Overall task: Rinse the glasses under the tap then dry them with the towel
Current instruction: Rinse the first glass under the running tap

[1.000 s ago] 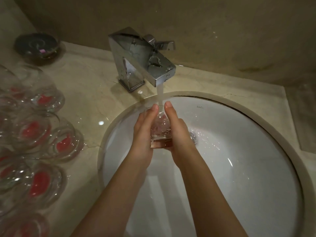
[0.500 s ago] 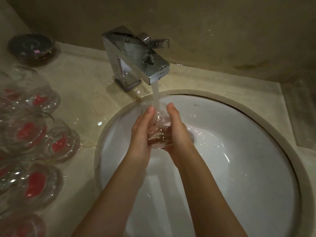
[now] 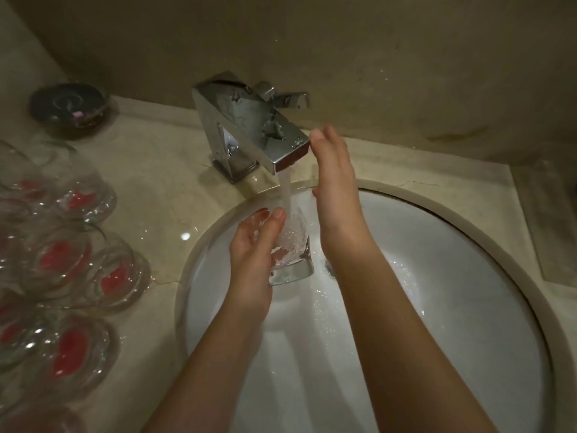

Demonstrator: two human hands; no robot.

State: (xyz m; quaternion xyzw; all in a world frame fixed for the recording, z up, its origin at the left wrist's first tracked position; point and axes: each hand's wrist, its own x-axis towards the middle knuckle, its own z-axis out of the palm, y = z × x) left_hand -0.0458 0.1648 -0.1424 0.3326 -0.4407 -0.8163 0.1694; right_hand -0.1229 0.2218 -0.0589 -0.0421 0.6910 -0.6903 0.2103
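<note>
A clear glass (image 3: pixel 292 254) with a thick square base is under the running water from the chrome tap (image 3: pixel 249 129), over the white sink (image 3: pixel 452 307). My left hand (image 3: pixel 254 248) grips the glass from the left, fingers curled round it. My right hand (image 3: pixel 335 182) is off the glass, raised with straight fingers beside the tap's spout, fingertips near its right end. No towel is in view.
Several clear glasses (image 3: pixel 71 267) with red marks stand on the marble counter (image 3: pixel 162 189) at the left. A dark round dish (image 3: pixel 70 107) sits at the back left. A pale flat object (image 3: pixel 549 223) lies at the right edge. The wall rises just behind the tap.
My right hand has let go of the glass and moved up beside the tap's spout. My left hand alone now holds the glass under the stream.
</note>
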